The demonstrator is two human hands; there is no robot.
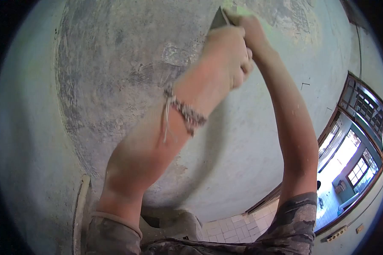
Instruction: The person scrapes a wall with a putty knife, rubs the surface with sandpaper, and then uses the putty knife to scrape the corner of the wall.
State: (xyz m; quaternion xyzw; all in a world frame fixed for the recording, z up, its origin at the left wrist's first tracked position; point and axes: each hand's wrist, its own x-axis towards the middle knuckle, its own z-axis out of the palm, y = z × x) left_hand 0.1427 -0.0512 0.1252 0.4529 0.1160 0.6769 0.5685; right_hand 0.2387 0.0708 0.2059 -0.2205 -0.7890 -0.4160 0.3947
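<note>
Both my arms reach up in front of a wall (115, 55) with a large grey patch of worn, bared surface. A metal scraper blade (219, 20) sticks out above my closed left hand (227, 53), its pointed corner upward near the wall; the handle is hidden in the grip. My right hand (247, 30) is just behind and to the right, fingers bent against the scraper's edge and partly covered by the left hand. A braided bracelet (186, 114) with loose strings circles my left wrist.
A pale pipe or strip (81, 204) runs up the lower left wall. Below are a grey object (176, 223) and floor tiles (232, 227). At right, a wooden-framed opening (349, 170) shows another room; a power strip (337, 234) is below it. Small hooks (305, 85) protrude from the wall.
</note>
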